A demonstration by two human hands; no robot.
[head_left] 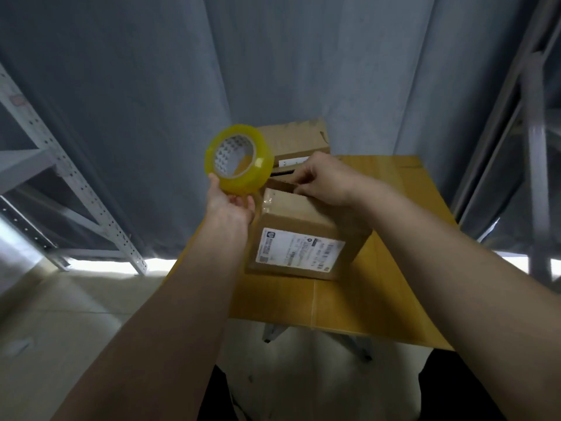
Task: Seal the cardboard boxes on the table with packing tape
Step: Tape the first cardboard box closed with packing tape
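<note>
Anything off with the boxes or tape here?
Near box: top flaps not flush, dark gap open under the right hand. Far box has a torn top edge. Tape roll held up in the left hand.

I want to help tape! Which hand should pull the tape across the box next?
Probably the left hand: it already holds the tape roll up beside the near box. The right hand is busy pressing the box's top flaps.
</note>
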